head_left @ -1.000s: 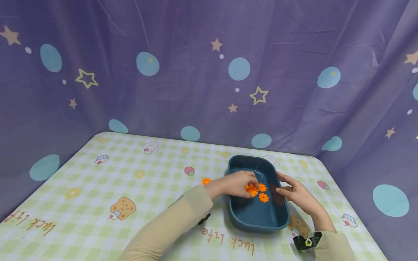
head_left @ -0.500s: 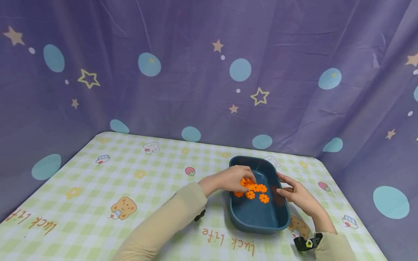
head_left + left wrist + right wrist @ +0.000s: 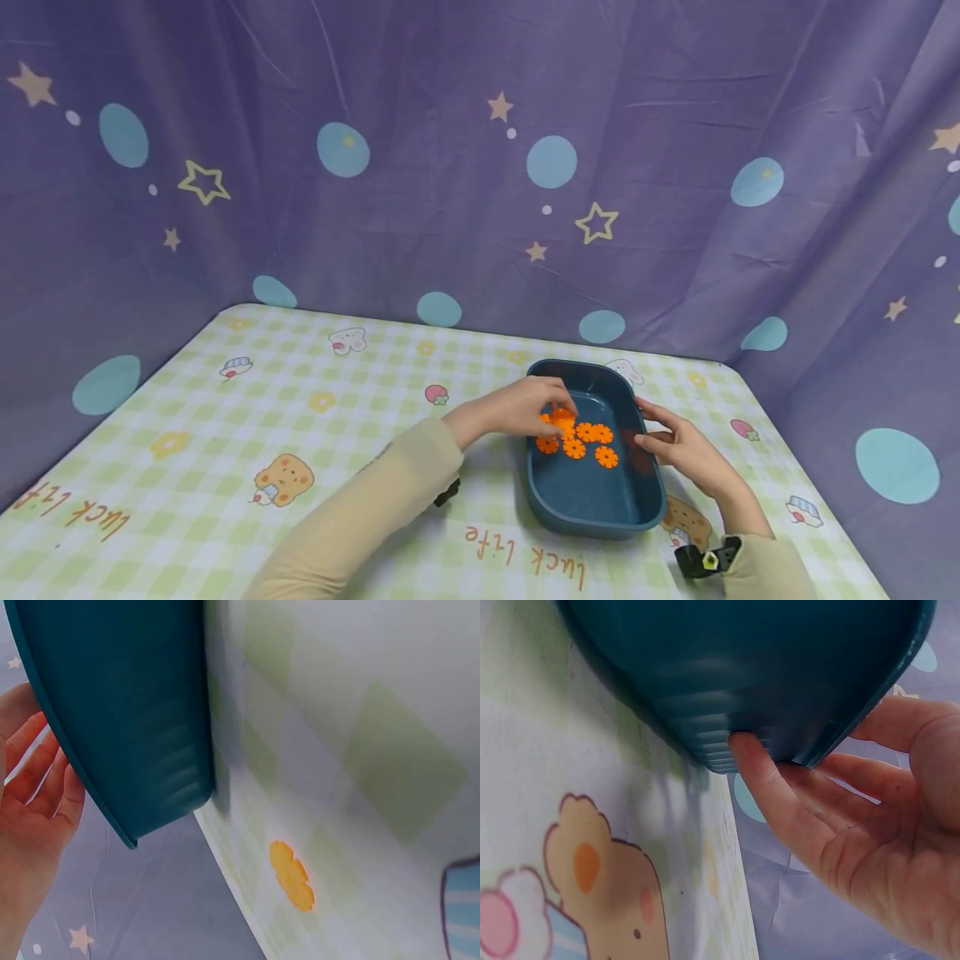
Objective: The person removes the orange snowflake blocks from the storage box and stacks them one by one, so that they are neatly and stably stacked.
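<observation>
Purple curtain printed with stars hangs behind a worktop spread with checked cloth. Towards its right side sits a dark teal box, with at least 5 orange discs lying on its floor. The left hand reaches over the near-left rim, fingers bent above the cluster; whether it pinches any disc I cannot tell. The right hand holds the opposite wall, thumb and fingers set about the rim. This looks like handling discs inside the box while steadying it; the next move seems to call for a settled grip or clean release.
</observation>
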Tool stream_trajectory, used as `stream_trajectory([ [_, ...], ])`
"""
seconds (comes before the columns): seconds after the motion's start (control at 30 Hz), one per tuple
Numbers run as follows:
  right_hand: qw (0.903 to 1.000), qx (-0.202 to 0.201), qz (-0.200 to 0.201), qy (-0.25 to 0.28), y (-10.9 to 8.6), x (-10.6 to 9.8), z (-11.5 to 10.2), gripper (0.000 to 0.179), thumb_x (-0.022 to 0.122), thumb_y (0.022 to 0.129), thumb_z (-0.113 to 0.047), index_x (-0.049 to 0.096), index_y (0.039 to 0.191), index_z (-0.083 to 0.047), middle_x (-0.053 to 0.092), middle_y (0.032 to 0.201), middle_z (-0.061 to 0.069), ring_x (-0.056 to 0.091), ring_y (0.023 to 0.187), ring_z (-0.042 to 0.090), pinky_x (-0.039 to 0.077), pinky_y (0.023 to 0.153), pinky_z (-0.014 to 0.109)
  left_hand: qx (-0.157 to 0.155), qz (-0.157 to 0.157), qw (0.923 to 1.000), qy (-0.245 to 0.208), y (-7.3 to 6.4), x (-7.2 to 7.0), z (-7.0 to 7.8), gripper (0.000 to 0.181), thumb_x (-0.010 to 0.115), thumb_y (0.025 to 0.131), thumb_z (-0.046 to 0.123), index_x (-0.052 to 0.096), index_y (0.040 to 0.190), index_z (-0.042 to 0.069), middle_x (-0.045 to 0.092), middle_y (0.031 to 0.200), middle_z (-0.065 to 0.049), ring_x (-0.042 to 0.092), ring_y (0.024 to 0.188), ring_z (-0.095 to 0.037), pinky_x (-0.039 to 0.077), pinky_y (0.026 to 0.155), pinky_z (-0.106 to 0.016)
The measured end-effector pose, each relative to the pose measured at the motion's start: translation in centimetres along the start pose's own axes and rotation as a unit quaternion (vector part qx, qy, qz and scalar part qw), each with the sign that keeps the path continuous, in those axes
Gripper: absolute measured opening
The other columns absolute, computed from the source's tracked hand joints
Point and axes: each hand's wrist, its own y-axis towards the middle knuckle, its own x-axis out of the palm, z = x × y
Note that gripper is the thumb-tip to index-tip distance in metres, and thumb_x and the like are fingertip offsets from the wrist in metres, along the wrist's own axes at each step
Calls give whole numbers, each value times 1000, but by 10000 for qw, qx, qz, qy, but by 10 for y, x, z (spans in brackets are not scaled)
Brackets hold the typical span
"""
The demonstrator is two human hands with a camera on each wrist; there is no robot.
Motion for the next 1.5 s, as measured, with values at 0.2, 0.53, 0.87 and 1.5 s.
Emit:
stream_trajectory([
  [0.2,10000,-6,-27,15,0,0,-1,67,56,90,-21,20,145,-10,18,146,25,51,112,38,50,79,41,-121,44,9999,10,-7,-5,-2,31,70,80,22,65,110,17,57,105,3,56,91,-11,44,80,-16],
  [0.53,10000,65,9,-12,0,0,1,67,56,90,-21,20,146,-11,19,145,26,51,113,37,50,79,40,-255,72,9996,-111,-18,-14,-6,31,68,81,22,63,112,17,57,107,2,56,92,-15,44,78,-18],
  [0.87,9999,147,52,-69,0,1,0,68,57,89,-23,21,145,-10,21,144,26,51,113,37,50,78,40,-334,120,9994,-62,-25,-16,-9,30,69,80,22,64,109,19,56,103,6,56,91,-13,45,79,-18],
  [1.5,9999,104,64,-59,1,0,-1,67,57,90,-21,22,145,-9,24,143,26,53,111,36,51,78,40,-568,331,9975,-264,-44,-21,-25,28,69,79,19,65,106,16,57,102,5,56,89,-11,47,81,-24],
])
